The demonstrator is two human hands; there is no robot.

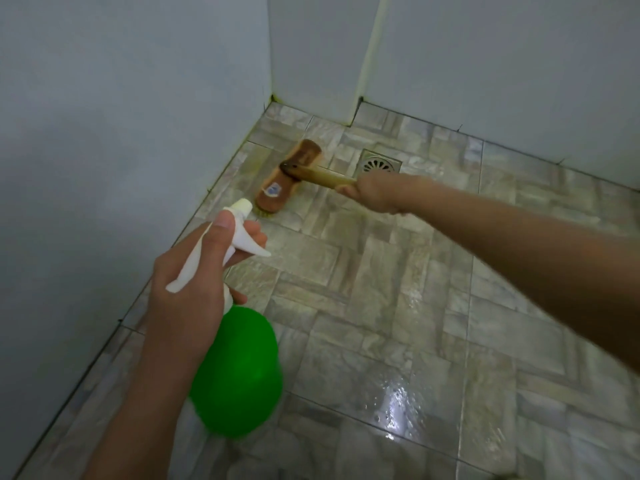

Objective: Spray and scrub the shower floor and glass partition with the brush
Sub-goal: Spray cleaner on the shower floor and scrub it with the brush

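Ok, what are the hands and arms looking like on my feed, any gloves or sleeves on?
No gloves: the left hand and right hand are both bare. No sleeve shows on the left forearm or right forearm as far as the frame reaches. No watch, ring or bracelet is visible on either.

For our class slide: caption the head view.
Right hand holds brush on floor beside drain; left hand grips green spray bottle.

Pale blue walls [121, 98], wet tiled floor [398, 306], square metal drain [381, 163]
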